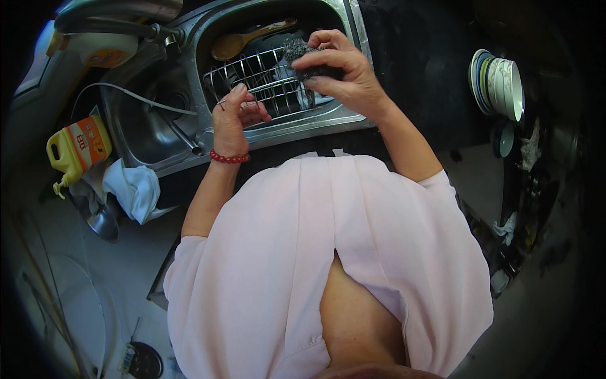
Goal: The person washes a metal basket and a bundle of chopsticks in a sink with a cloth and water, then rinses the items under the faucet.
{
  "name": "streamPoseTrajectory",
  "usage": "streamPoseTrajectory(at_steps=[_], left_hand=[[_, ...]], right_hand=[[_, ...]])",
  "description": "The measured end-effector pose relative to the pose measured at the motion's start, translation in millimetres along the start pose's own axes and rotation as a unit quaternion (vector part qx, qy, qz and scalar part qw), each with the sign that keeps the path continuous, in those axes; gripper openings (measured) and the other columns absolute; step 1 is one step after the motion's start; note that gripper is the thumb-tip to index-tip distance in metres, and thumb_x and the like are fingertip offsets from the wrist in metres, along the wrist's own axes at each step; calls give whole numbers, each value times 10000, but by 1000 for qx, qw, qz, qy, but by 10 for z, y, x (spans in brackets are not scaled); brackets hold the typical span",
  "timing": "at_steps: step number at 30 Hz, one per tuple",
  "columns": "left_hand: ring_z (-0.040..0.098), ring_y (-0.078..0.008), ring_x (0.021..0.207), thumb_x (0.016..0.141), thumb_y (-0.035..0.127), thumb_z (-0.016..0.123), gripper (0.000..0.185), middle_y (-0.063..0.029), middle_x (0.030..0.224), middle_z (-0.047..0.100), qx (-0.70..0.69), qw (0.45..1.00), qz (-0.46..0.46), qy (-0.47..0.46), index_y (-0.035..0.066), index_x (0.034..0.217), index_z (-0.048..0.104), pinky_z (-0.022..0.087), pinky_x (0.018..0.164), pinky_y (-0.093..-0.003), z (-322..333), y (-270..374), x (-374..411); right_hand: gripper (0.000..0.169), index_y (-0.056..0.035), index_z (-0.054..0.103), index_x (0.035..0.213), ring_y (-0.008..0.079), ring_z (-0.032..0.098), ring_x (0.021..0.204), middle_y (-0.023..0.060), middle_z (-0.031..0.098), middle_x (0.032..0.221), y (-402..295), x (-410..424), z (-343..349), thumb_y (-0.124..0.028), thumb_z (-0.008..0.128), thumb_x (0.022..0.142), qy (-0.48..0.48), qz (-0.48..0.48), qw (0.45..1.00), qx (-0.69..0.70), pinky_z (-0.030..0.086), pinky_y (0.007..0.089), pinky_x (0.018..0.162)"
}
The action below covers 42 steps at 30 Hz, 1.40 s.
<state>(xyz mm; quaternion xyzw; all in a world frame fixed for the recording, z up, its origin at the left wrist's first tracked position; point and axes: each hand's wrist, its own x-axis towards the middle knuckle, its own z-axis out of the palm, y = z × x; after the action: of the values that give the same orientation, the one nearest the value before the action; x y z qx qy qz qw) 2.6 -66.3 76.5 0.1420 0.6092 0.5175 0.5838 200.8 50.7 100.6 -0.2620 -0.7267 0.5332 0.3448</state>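
Observation:
My left hand (235, 116), below a red bead bracelet (229, 157), grips the near left end of a metal wire rack (272, 90). The rack is tilted inside the right basin of a stainless steel sink (303, 125). Over the rack's right end, my right hand (343, 68) holds a dark grey steel wool scourer (296, 51) between thumb and fingers. Behind the rack lies a wooden spoon (232, 46). Something pale under the rack is partly hidden by its wires.
A smaller basin (142, 128) with a grey hose (137, 97) is at the left, under a faucet (168, 40). Beside it are a yellow pump jug (78, 147), a white cloth (135, 189) and a metal ladle (102, 222). Stacked bowls (504, 87) stand on the dark right counter (416, 71).

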Motion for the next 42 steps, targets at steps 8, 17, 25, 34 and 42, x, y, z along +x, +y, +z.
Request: streamPoseTrajectory(at_steps=[8,17,25,34,42], left_hand=[[604,-195,589,805,388,545,339,-110,664,598,35,999,-9,-9,49,789,541,513,603,-323,-43,-138,46],[597,-190,528,811,390,536,373,-95,593,584,53,998,-30,-26,17,795,552,520,568,-317,11,-205,18],[600,-181,531,805,382,552,356,-92,594,583,36,997,-66,17,28,764,553,527,540,-305,17,-213,74],[597,-171,506,798,329,570,302,-86,572,575,-1,999,-49,13,54,688,515,514,504,-272,15,-250,140],[603,-185,560,810,345,564,300,-77,613,589,51,998,5,-30,53,744,538,512,598,-314,-15,-276,64]], right_hand=[[186,-111,669,932,123,544,892,15,511,966,353,101,32,-131,661,747,37,77,996,38,489,241,754],[214,-73,659,977,108,564,839,26,571,931,554,3,-26,-102,640,767,43,221,966,127,467,235,749],[163,-91,682,852,167,532,967,50,495,1054,218,-181,-30,-93,646,693,-28,54,998,-7,445,261,816],[149,-77,671,871,130,561,916,42,548,1002,537,-55,79,-89,644,725,49,108,989,91,475,233,748],[228,-59,639,1002,91,581,807,32,620,874,622,145,-68,-156,605,798,-10,265,962,-63,468,225,750]])
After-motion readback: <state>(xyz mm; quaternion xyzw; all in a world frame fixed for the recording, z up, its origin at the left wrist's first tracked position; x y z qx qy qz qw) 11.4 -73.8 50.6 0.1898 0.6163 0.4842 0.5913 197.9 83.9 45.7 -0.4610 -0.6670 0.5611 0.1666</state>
